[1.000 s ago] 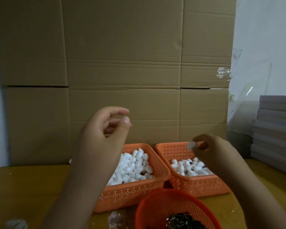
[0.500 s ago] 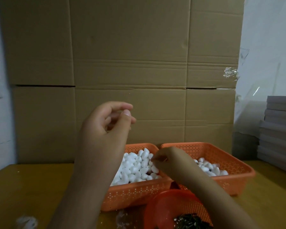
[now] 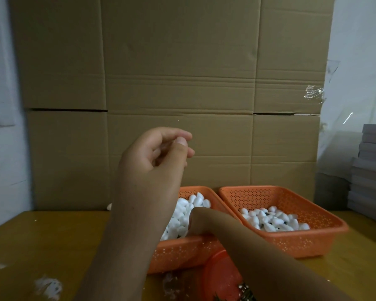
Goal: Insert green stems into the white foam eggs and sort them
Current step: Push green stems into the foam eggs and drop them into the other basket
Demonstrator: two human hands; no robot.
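1. Above the left basket (image 3: 182, 253), the left hand (image 3: 152, 170) hangs raised, fingers curled, thumb tip against the forefinger. Whether a stem sits in that pinch cannot be told; nothing green shows there.
2. Right hand (image 3: 195, 222) reaches down into the left basket among the plain foam eggs (image 3: 189, 205). Its fingers are hidden behind the left forearm, so its grasp cannot be told.
3. Right basket (image 3: 313, 240) holds eggs with dark specks, probably stemmed ones (image 3: 274, 220). Green stems (image 3: 245, 295) lie in the round red bowl (image 3: 221, 276) at the near edge.
4. Risk: the right forearm lies across the bowl; drawing back low could catch its rim and tip stems onto the table (image 3: 41, 235).
5. Risk: blind picking may take two eggs, or flick light ones over the basket wall.
6. Risk: squeezing hard would dent the foam.
7. Risk: an unstemmed egg dropped in the right basket spoils the sort.
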